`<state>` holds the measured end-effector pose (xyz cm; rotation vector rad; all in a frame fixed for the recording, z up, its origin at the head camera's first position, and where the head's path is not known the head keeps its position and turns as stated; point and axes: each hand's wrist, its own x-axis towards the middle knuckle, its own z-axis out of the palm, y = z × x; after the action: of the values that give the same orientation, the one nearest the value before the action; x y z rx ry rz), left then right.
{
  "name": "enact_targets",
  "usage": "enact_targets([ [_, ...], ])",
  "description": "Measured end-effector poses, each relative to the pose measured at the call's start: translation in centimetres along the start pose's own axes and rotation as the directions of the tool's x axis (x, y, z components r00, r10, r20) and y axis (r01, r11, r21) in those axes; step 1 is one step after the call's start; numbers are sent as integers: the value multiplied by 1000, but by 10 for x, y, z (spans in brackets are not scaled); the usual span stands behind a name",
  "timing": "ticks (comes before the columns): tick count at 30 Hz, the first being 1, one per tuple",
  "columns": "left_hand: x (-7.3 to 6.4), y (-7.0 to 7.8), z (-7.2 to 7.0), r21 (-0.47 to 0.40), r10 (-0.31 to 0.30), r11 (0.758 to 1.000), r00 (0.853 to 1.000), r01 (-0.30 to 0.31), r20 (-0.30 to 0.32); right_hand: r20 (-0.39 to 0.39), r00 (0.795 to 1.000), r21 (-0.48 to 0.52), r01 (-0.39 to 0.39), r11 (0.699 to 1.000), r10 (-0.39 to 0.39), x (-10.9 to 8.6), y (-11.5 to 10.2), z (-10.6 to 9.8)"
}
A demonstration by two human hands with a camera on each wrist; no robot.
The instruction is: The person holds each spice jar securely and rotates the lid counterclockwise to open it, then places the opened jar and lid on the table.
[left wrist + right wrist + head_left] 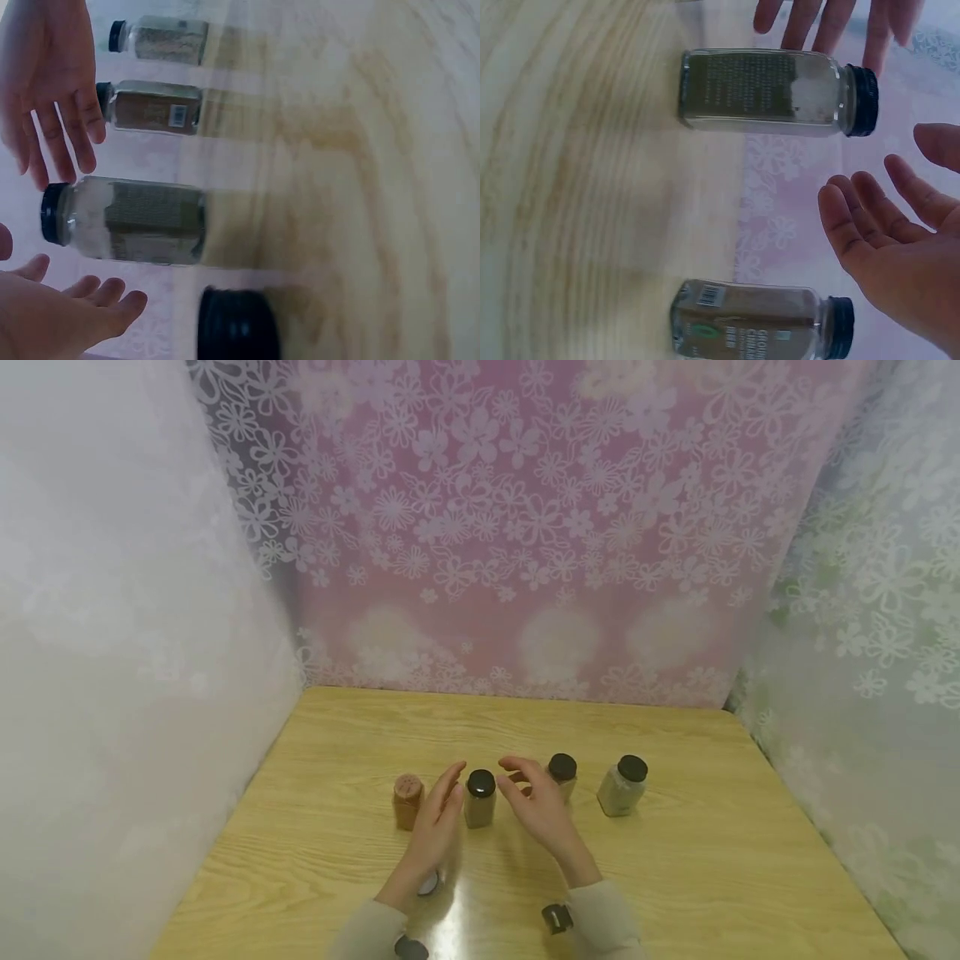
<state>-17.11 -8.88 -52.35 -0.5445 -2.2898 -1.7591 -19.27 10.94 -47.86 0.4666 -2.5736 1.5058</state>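
Note:
A glass spice jar with a black lid (480, 797) stands upright between my two hands; the left wrist view shows its label side too. My left hand (437, 827) is just left of it, fingers extended and apart from the glass. On its other side my right hand (542, 810) hovers with loosely bent fingers, holding nothing. Beside the left hand stands a jar of reddish-brown spice (407, 803) with a holed top and no lid. Partly behind the right hand is a brown-filled jar (750, 319), its label showing "ground" and part of "cinnamon".
Farther right stands another black-lidded jar (622, 787) with pale greenish contents. A loose lid (428, 883) lies on the wood-grain table (300, 827) near the left wrist. Flower-patterned curtains (510, 527) enclose the table at the back and sides.

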Motion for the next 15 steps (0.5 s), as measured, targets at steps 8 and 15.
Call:
enact_targets([
  [8,3,-9,12,-105,-247,963,969,246,3,40,997,71,-74,995,71,0,12,9],
  [15,3,-17,16,-121,-242,962,969,245,41,62,996,101,-76,992,70,-1,20,15],
])
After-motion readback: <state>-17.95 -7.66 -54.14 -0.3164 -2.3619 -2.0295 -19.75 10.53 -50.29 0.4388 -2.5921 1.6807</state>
